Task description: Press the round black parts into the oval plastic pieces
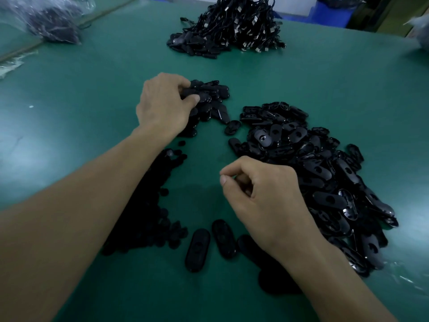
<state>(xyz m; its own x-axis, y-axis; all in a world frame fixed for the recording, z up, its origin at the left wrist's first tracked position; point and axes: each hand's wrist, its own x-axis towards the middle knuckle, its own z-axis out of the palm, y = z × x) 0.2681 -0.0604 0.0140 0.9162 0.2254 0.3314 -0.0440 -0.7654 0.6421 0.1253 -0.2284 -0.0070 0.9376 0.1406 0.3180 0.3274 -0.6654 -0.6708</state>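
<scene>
My left hand [163,105] reaches into a small heap of black oval pieces [210,101] past the middle of the green table, and its fingers and thumb grip some of them. A dark pile of round black parts [148,205] lies under and beside my left forearm. On the right spreads a large heap of glossy oval plastic pieces [325,177]. My right hand [262,198] hovers at that heap's near-left edge with fingers curled; nothing shows in its grip. Three oval pieces [197,249] lie side by side near the table's front.
A mound of black USB cables [246,26] with more oval pieces at its foot stands at the far middle. A clear plastic bag of dark parts [53,22] lies at the far left. Blue bins [332,12] stand beyond the table's far edge.
</scene>
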